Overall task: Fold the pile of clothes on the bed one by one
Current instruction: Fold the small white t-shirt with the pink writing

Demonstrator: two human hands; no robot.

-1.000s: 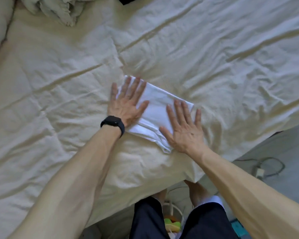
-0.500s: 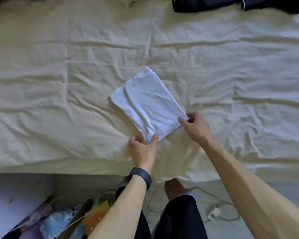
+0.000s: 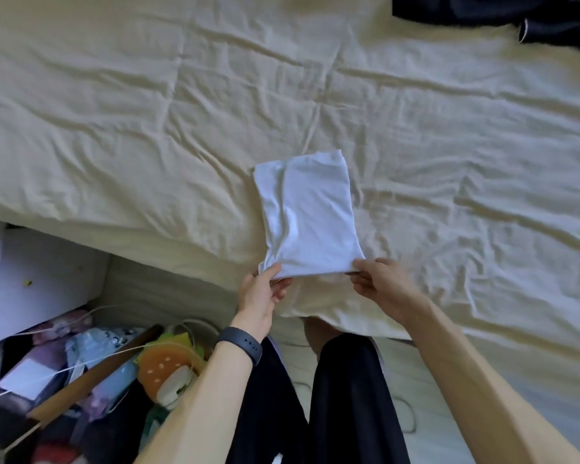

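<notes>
A white garment [image 3: 310, 214], folded into a small rectangle, lies near the front edge of the bed [image 3: 148, 128], which is covered by a wrinkled cream sheet. My left hand [image 3: 262, 298] pinches its near left corner, thumb on top. Its near right corner is pinched by my right hand [image 3: 380, 286]. The near edge looks slightly lifted off the sheet. A dark garment [image 3: 516, 18] lies crumpled at the bed's far right corner of the view.
Left of my legs on the floor sits a clutter of bags, papers and a burger-shaped plush toy [image 3: 168, 366]. A white box [image 3: 37, 279] stands beside the bed at the left. A cable [image 3: 406, 416] lies on the floor to the right.
My hands went from pressing flat on the white garment to pinching its near corners. The garment has turned so its long side points away from me, and the view has shifted.
</notes>
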